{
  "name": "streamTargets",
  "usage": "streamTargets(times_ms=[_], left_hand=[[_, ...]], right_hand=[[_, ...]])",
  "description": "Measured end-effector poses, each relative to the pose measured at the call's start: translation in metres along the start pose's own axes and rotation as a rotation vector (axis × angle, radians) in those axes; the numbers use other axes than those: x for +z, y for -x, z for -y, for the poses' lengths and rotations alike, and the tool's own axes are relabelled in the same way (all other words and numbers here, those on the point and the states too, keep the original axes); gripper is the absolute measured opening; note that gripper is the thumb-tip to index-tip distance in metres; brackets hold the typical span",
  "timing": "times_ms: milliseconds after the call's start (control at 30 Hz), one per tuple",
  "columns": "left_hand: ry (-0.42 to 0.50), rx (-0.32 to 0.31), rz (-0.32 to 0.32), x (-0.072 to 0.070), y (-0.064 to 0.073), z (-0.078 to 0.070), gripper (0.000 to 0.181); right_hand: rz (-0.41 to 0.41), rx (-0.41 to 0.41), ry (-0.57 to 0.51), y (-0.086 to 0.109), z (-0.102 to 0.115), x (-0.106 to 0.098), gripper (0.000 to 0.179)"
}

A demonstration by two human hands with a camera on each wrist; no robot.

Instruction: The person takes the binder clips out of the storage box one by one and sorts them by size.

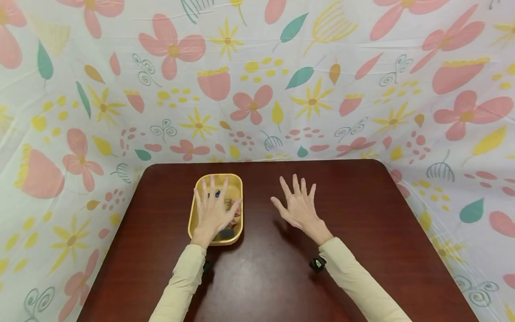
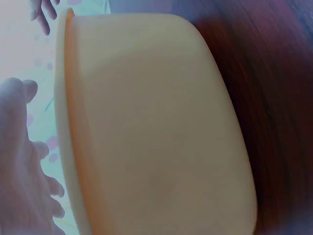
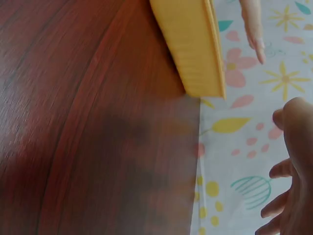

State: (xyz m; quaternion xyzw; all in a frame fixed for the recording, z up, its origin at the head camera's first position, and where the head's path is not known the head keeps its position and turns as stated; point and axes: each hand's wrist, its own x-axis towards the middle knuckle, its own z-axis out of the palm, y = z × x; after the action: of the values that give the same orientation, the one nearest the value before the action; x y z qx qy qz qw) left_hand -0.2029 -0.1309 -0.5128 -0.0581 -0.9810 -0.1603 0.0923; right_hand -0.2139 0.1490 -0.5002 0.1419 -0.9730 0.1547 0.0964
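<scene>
A yellow plastic bin (image 1: 240,188) stands on the left half of the dark table, with several small wrapped-looking pieces (image 1: 234,212) and a dark grey block (image 1: 227,233) inside. My left hand (image 1: 212,212) hovers over it with fingers spread, hiding part of the contents. In the left wrist view the bin's side wall (image 2: 151,117) fills the middle, and the hand (image 2: 22,166) is above the rim, apart from it. To the right of the bin my right hand (image 1: 299,208) hangs above the table, fingers spread, holding nothing.
The dark reddish-brown table (image 1: 346,201) has rounded far corners. A white cloth (image 1: 257,53) printed with flowers and leaves hangs behind it and along both sides. A black band with a small device (image 1: 318,264) sits at the right wrist.
</scene>
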Motion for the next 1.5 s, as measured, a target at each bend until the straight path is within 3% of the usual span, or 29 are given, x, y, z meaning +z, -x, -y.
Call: streamTargets(times_ms=[367,700,1000,1200,1500], left_hand=[[0.054,-0.06,0.049,-0.005,0.007,0.02,0.073],[0.109,-0.142,0.089,-0.008,0.019,0.047,0.08],[0.172,-0.199,0.08,-0.007,0.026,0.065,0.085],[0.256,-0.231,0.115,-0.003,0.028,0.068,0.086],[0.433,-0.265,0.119,0.005,0.034,0.074,0.086]], right_hand=[[0.036,-0.017,-0.197,-0.016,0.023,0.008,0.065],[0.079,-0.076,-0.248,-0.034,0.049,0.022,0.063],[0.097,-0.114,-0.303,-0.046,0.074,0.033,0.061],[0.129,-0.134,-0.342,-0.055,0.094,0.041,0.061],[0.109,-0.196,-0.368,-0.061,0.116,0.052,0.056]])
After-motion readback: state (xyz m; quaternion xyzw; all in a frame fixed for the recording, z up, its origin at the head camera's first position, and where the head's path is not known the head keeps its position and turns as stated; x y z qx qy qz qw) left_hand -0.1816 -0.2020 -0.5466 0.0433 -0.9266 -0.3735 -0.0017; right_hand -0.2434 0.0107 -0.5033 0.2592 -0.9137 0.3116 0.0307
